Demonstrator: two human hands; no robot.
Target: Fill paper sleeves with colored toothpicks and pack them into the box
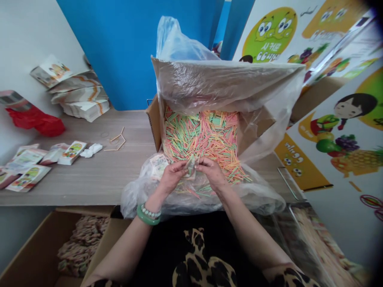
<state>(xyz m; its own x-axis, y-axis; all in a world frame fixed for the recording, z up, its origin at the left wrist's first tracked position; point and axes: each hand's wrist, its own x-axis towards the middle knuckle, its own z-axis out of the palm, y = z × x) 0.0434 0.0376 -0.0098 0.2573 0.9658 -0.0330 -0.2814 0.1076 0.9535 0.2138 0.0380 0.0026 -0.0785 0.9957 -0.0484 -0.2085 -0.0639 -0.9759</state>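
Note:
Between my two hands is a small clear plastic packet (190,169), pinched at its left edge by my left hand (171,176) and at its right edge by my right hand (212,172). Whether anything is inside it is hard to make out. Just beyond lies a heap of thin pink, green, yellow and orange sticks (200,133), filling a cardboard box (153,124) tipped toward me. Clear plastic liner (254,195) spreads from the box over the table edge beneath my wrists. Beside my left fingers rests a pile of small printed packets (159,164) on the liner.
The wooden table (131,171) carries flat printed packets (28,175), crumpled white tissue (91,150), and a stack of printed packaging (85,107). Below left, an open carton (32,247) holds bundled packs (83,243). Printed cartons (344,139) stand at right; a blue panel (125,52) is behind.

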